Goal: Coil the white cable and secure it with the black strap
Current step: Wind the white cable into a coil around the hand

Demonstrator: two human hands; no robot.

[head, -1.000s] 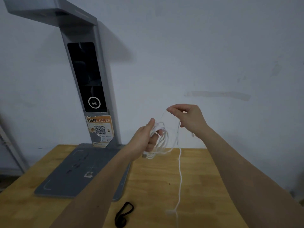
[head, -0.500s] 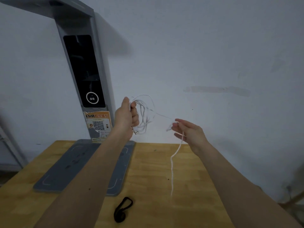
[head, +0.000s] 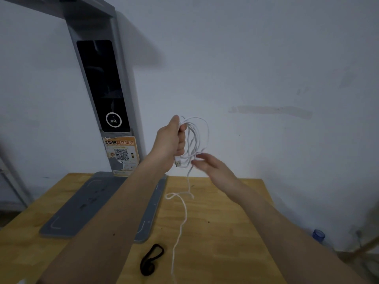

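My left grip (head: 171,141) clenches the white cable (head: 194,138) coils, right grip (head: 213,167) loosely guiding; the dangling tail could kink.

We see a plain pale wall (head: 256,58) with a grey smear (head: 272,111), a wooden table (head: 225,232) pushed against it, a grey stand (head: 102,89) with black panel and QR sticker (head: 122,153) on its flat base (head: 86,203), dim light.

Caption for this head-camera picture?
Left hand grips coiled white cable; right hand guides its tail; black strap waits on table.
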